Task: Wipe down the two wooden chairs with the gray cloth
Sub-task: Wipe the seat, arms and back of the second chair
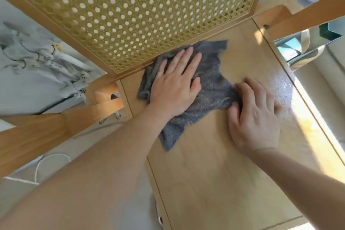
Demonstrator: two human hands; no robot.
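A wooden chair fills the head view, its flat seat below me and its woven cane backrest rising at the top. The gray cloth lies crumpled on the seat against the foot of the backrest. My left hand presses flat on the cloth's left part with fingers straight. My right hand lies on the seat at the cloth's right edge, fingertips touching the fabric. A second chair is not in view.
The chair's left armrest and right armrest flank the seat. A white cable lies on the floor at lower left. A marbled surface is at left. Sunlight falls on the seat's right edge.
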